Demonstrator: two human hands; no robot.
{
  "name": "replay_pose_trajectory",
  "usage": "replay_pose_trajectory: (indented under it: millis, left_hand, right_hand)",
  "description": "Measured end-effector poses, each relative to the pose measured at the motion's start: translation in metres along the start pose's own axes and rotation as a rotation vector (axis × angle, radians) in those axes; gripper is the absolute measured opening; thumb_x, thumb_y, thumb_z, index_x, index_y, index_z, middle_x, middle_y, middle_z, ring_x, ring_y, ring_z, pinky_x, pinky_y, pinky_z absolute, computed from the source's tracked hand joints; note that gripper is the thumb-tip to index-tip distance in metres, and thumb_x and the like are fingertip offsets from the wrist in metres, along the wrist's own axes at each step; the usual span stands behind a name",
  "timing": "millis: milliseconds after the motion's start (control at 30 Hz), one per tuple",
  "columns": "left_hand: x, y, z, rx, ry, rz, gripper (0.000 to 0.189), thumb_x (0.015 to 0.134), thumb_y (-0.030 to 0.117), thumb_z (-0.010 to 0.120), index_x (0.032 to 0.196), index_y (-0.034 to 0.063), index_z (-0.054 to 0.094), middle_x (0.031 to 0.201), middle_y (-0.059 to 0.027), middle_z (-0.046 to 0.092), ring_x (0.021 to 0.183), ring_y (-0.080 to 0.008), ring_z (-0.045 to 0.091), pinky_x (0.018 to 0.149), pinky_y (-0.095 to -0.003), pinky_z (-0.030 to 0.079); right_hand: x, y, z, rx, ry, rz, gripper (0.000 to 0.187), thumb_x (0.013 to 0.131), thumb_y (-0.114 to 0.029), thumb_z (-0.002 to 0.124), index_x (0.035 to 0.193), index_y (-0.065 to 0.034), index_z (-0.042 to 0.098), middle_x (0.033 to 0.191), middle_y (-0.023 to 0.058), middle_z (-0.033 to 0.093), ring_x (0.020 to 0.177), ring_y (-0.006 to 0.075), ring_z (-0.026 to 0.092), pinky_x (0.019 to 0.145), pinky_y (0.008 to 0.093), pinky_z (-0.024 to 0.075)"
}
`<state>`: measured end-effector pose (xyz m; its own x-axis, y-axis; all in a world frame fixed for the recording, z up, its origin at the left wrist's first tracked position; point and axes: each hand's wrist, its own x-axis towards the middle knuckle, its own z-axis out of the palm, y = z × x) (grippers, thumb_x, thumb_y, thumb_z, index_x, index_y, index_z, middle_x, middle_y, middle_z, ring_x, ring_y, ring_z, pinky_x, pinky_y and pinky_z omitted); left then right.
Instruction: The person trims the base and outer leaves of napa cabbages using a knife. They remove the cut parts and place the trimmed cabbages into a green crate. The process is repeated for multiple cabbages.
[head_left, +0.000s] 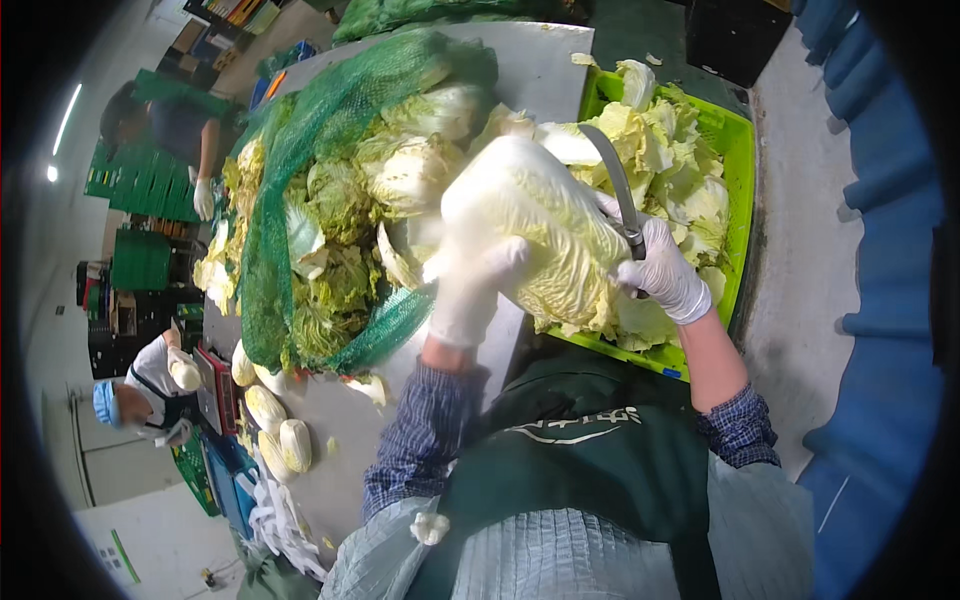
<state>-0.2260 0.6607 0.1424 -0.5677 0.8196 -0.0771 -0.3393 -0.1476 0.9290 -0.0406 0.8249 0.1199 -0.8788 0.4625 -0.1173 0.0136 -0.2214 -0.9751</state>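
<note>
A large napa cabbage is held up in front of me, over the near end of the green crate. My left hand, in a white glove and blurred, lies against its near left side. In my gloved right hand is the dark handle of a knife with a curved blade, which points up and away; the fingers are also close to the cabbage's right side. Beyond and to the left, a green mesh sack lies around several untrimmed cabbages on the metal table.
A bright green crate full of loose cabbage leaves stands at the right. Several trimmed cabbages lie on the metal table at the left. Two people work beyond the table's left side, one by a scale-like device. A blue curtain hangs far right.
</note>
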Motion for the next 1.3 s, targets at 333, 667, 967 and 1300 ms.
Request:
replay_pose_trajectory:
  millis: [333,667,967,1300]
  left_hand:
    - [-0.011,-0.033,-0.006,-0.197,-0.066,-0.162,0.074,0.072,0.008,0.074,0.139,-0.0046,0.046,0.117,-0.0075,0.065,0.102,-0.0144,0.064,0.093,-0.0292,0.052]
    - [0.006,-0.033,-0.024,0.031,-0.136,-0.166,0.088,0.070,0.021,0.084,0.143,-0.0050,0.043,0.134,-0.0130,0.059,0.120,-0.0219,0.059,0.102,-0.0369,0.049]
    - [0.012,-0.040,-0.027,0.067,-0.200,-0.211,0.101,0.063,0.023,0.089,0.147,-0.0033,0.040,0.135,-0.0132,0.058,0.119,-0.0241,0.059,0.101,-0.0380,0.049]
    - [0.008,-0.081,-0.079,-0.152,-0.029,-0.051,0.058,0.087,0.026,0.072,0.134,-0.0033,0.053,0.123,-0.0130,0.065,0.108,-0.0266,0.065,0.097,-0.0408,0.054]
  right_hand:
    - [0.055,0.065,-0.036,-0.584,0.503,-0.304,0.014,0.087,-0.001,0.058,0.097,-0.0014,0.069,0.061,-0.0029,0.052,0.050,0.0080,0.047,0.048,0.0273,0.0414]
    - [0.016,-0.017,-0.001,-0.508,-0.074,-0.015,0.093,0.075,-0.027,0.080,0.151,0.0015,0.035,0.119,0.0179,0.062,0.102,0.0216,0.062,0.089,0.0346,0.0523]
    - [0.015,0.005,0.007,-0.552,0.031,-0.016,0.088,0.070,-0.001,0.062,0.154,-0.0089,0.038,0.112,0.0060,0.067,0.080,0.0099,0.057,0.075,0.0226,0.0486]
    - [0.056,0.067,-0.094,-1.023,0.246,0.232,0.075,0.080,-0.010,0.062,0.152,-0.0171,0.040,0.108,0.0228,0.069,0.102,0.0395,0.066,0.091,0.0443,0.0506]
